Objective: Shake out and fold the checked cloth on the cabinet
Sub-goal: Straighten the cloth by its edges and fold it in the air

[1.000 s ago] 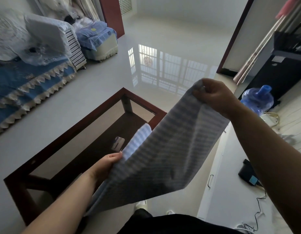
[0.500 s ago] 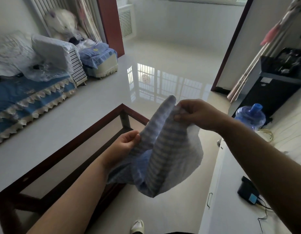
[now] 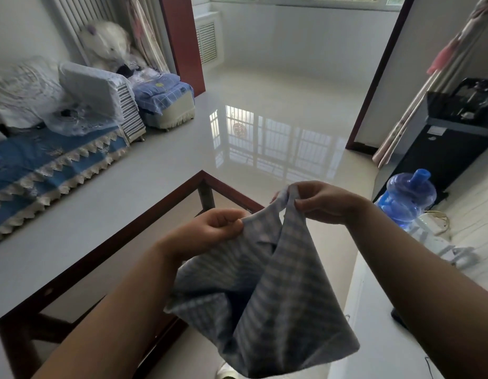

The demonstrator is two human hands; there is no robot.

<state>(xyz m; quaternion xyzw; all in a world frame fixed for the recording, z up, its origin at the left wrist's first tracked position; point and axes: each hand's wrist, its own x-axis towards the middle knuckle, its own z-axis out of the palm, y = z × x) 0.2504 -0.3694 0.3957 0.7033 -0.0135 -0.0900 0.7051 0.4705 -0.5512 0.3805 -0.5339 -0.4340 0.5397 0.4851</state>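
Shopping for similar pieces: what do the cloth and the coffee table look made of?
The cloth looks like thin woven fabric, perhaps cotton: matt, draping in soft folds. The coffee table seems dark reddish wood with a glass top: the legs show through it.

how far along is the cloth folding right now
Done: the blue-and-white checked cloth is off the white cabinet, in the air. In hand: left hand and right hand each pinch an upper edge, close together. Left: no neat fold yet; it hangs loose.
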